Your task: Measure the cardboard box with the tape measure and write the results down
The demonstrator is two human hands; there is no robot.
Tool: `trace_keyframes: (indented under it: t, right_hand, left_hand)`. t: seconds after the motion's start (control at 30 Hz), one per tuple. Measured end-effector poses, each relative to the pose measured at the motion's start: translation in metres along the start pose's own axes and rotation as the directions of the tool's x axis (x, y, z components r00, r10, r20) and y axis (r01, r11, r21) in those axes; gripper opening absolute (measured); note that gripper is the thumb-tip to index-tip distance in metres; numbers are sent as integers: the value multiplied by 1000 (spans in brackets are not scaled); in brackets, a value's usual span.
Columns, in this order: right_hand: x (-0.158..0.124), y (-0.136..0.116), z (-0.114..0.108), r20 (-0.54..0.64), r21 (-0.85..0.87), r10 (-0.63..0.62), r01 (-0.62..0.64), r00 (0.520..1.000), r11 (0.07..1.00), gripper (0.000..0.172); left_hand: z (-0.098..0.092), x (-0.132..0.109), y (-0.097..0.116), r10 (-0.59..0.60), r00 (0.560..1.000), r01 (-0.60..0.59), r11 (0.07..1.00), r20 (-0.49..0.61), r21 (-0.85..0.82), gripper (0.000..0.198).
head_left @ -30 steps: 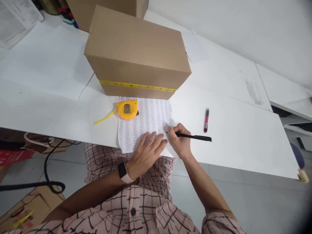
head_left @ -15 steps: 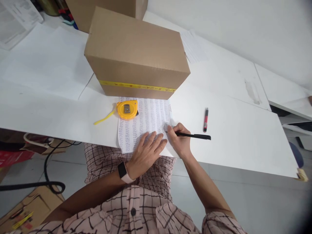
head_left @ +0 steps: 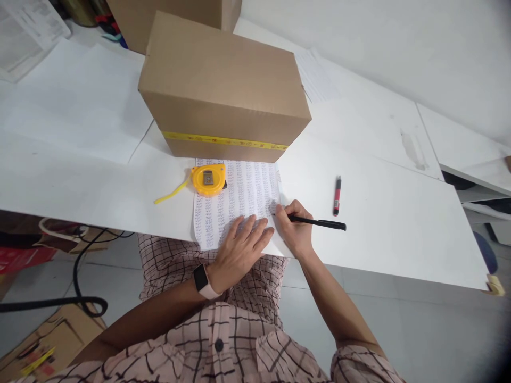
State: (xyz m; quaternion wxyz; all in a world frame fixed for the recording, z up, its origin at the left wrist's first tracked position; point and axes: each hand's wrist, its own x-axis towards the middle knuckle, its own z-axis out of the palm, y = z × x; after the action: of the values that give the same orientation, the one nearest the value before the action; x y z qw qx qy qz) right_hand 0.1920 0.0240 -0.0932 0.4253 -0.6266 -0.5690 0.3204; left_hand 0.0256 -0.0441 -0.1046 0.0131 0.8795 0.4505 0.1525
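A sheet of paper (head_left: 247,189) with several columns of small handwriting lies at the table's near edge. My left hand (head_left: 240,247) rests flat on its lower part, fingers spread, holding nothing. At the sheet's right side, my right hand (head_left: 296,229) grips a black pen (head_left: 323,223), its tip down at the paper and its other end pointing right. A yellow tape measure (head_left: 208,179) sits on the sheet's upper left, its strap stretching left onto the table.
Behind the sheet stands a cardboard box (head_left: 227,74) with yellow tape. A red and black pen (head_left: 337,197) lies to the right on the white table (head_left: 383,223). Blank white sheets (head_left: 80,106) are at the left. Another box (head_left: 175,10) stands farther back.
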Motion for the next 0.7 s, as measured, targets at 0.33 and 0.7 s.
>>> trace_keyframes:
  t: [0.33,0.7]
  right_hand:
    - [0,1,-1,10,17,26,-26,1000,1000,41]
    - [17,5,-8,102,-332,-365,378,925,864,10]
  left_hand:
    - [-1,0,0,-2,1000,2,1000,2,20,51]
    - [-31,0,-17,-72,997,57,947,-37,-316,41]
